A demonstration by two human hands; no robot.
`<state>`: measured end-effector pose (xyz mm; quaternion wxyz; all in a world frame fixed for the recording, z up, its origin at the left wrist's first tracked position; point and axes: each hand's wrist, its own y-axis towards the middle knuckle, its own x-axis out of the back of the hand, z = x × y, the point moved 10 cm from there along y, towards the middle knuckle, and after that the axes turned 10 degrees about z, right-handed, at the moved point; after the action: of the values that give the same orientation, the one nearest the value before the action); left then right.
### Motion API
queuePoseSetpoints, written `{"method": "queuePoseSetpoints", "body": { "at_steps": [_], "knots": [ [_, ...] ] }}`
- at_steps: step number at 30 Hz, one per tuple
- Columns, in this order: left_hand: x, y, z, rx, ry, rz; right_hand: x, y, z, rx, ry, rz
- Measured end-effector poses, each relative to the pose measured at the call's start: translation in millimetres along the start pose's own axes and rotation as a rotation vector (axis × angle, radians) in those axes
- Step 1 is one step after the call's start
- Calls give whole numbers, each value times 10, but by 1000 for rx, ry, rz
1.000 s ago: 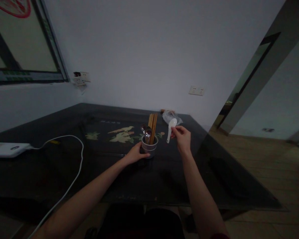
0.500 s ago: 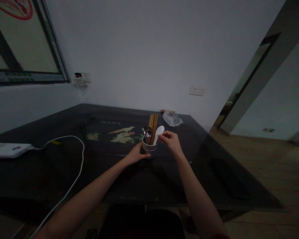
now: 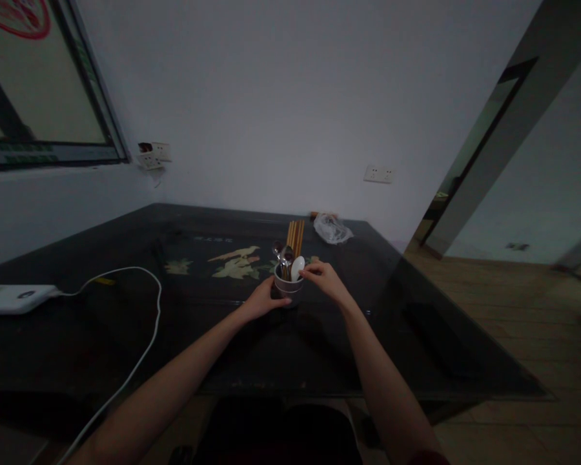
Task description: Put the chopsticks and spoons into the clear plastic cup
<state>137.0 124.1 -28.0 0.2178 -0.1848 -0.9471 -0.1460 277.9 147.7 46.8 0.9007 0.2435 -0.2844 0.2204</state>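
Note:
A round utensil holder (image 3: pixel 289 286) stands on the dark table (image 3: pixel 232 358). Wooden chopsticks (image 3: pixel 296 236) rise from it, with metal spoons (image 3: pixel 286 256) at their left. My left hand (image 3: pixel 265 299) is wrapped round the holder's left side, thumb across its front. At the right of the rim, my right hand (image 3: pixel 323 278) pinches the edge of a white spoon (image 3: pixel 297 267). That spoon's bowl faces up and its lower part is hidden inside the holder.
A crumpled clear plastic bag (image 3: pixel 332 228) lies near the wall. On the left is a white device (image 3: pixel 17 299) with a white cable (image 3: pixel 159 303) curving across the table. A dark flat object (image 3: pixel 440 336) lies at the right.
The white spoon has gone lower into the holder, and my right hand has moved down and left with it. My left hand keeps its hold on the holder.

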Motion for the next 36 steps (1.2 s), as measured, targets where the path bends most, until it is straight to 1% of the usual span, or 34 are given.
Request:
{"method": "queuePoseSetpoints", "body": {
  "at_steps": [4, 7, 11, 17, 19, 22, 26, 29, 32, 36],
  "knots": [
    [-7, 2, 15, -5, -11, 6, -43, 6, 9, 22, -51, 51],
    [-9, 11, 31, -6, -25, 8, -22, -1, 23, 35, -89, 32],
    [-17, 12, 25, 3, -25, 17, 75, -30, 37, 46, -69, -62],
    [-12, 6, 16, 27, -1, 9, 231, -106, 40, 11, -22, -233],
    [1, 5, 3, 17, 10, -2, 276, -143, 107, 31, -31, -293],
    [8, 6, -7, 9, 17, -7, 301, -194, 263, 81, -87, -347],
    [0, 7, -15, 17, 7, -1, 216, -217, 436, 139, -190, -336],
    [4, 3, -25, 17, 2, -8, 111, -207, 493, 156, -315, -304],
    [9, 2, -21, 5, -9, -12, 63, -198, 480, 145, -420, -296],
    [0, 11, 26, 6, -32, 0, 92, -195, 403, 114, -465, -301]
  ]
}}
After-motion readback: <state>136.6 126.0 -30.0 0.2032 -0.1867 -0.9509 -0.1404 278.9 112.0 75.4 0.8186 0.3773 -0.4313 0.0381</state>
